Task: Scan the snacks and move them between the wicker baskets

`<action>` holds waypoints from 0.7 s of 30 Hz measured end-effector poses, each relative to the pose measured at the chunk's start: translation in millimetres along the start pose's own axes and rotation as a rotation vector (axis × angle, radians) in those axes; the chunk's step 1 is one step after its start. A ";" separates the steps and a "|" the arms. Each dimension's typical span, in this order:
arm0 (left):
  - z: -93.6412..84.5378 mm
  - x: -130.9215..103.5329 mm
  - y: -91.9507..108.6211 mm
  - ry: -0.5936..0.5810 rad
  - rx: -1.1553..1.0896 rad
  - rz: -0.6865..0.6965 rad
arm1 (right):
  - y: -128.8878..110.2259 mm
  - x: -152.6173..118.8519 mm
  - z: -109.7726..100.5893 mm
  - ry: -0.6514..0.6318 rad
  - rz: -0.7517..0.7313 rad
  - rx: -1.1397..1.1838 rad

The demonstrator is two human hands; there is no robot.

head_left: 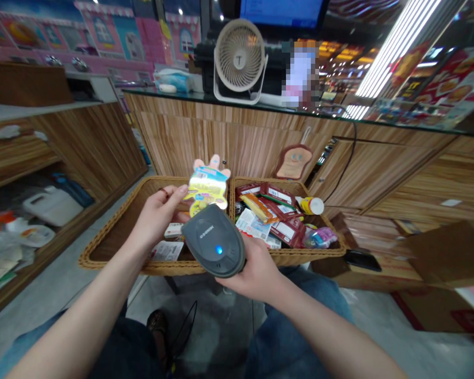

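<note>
My left hand (164, 210) pinches the left edge of a hand-shaped snack packet (208, 184), yellow and blue with pale finger shapes at its top. A dark grey barcode scanner (213, 239) with a lit blue light is gripped in my right hand (256, 268), its head close to the packet's lower end. Both hands are over a two-part wicker basket (102, 239). Its right part holds brown snack packets (286, 231), a yellow-orange wrapped bar (259, 208) and a purple packet (319, 238). In the left part lie a white card (167, 251) and a small box (174, 230).
A white fan (239, 55) and a monitor (282, 11) stand on the counter (181, 99) ahead. A toast-shaped hanging (294, 160) is on the wooden front. Cardboard boxes (430, 305) and a black phone (362, 260) are at right; shelves with a white jug (57, 208) are at left.
</note>
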State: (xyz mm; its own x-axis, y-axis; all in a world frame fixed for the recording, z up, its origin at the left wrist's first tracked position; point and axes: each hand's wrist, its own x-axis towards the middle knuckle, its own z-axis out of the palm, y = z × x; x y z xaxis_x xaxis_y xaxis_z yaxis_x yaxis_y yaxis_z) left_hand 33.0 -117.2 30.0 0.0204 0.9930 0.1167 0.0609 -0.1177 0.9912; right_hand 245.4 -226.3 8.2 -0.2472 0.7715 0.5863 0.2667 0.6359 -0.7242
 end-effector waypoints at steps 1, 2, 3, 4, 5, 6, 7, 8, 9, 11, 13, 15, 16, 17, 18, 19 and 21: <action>11.3 2.6 4.2 -0.049 -0.030 -0.013 | -1.0 0.0 -1.5 0.019 -0.013 -0.006; 23.4 5.6 8.2 -0.103 -0.053 -0.034 | -2.6 0.2 -3.2 0.035 -0.022 -0.013; 36.3 9.0 12.1 -0.164 -0.067 -0.062 | -4.4 0.5 -5.1 0.049 -0.025 -0.018; 49.8 12.6 15.9 -0.231 -0.073 -0.096 | -6.4 0.8 -7.0 0.062 -0.025 -0.019; 63.8 16.6 19.6 -0.295 -0.074 -0.130 | -8.3 1.1 -8.8 0.073 -0.021 -0.019; 78.3 20.7 23.2 -0.355 -0.072 -0.163 | -9.8 1.2 -10.4 0.085 -0.012 -0.022; 92.7 25.1 26.6 -0.405 -0.070 -0.198 | -10.7 1.0 -11.6 0.098 0.003 -0.031; 106.7 29.7 29.8 -0.442 -0.074 -0.227 | -11.0 0.5 -12.5 0.109 0.021 -0.049; 119.9 34.4 32.5 -0.477 -0.083 -0.258 | -10.6 -0.1 -13.2 0.118 0.039 -0.072; 141.5 43.6 36.5 -0.571 -0.116 -0.312 | -8.9 -1.4 -13.9 0.120 0.073 -0.121; 154.6 51.6 37.7 -0.668 -0.154 -0.354 | -7.4 -2.1 -14.7 0.121 0.073 -0.137; 158.4 57.5 36.2 -0.708 -0.179 -0.365 | -7.4 -1.9 -15.8 0.128 0.054 -0.127; 157.1 59.4 34.6 -0.698 -0.182 -0.357 | -8.0 -1.6 -16.4 0.129 0.047 -0.120; 154.0 60.7 32.6 -0.671 -0.179 -0.337 | -8.9 -1.1 -16.9 0.130 0.043 -0.112; 149.2 61.5 30.5 -0.633 -0.172 -0.312 | -9.9 -0.6 -17.3 0.129 0.039 -0.101; 142.9 61.9 28.3 -0.590 -0.162 -0.285 | -10.9 -0.1 -17.5 0.131 0.034 -0.087; 126.1 61.5 24.3 -0.517 -0.135 -0.230 | -12.1 0.6 -17.2 0.138 0.017 -0.053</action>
State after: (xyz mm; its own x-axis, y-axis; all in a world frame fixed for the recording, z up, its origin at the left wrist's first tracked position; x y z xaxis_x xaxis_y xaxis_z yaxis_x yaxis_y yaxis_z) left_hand 161.6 -60.7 53.3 0.5085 0.8534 -0.1148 -0.0057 0.1367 0.9906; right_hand 258.0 -233.2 23.6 -0.1130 0.7754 0.6212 0.3198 0.6203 -0.7162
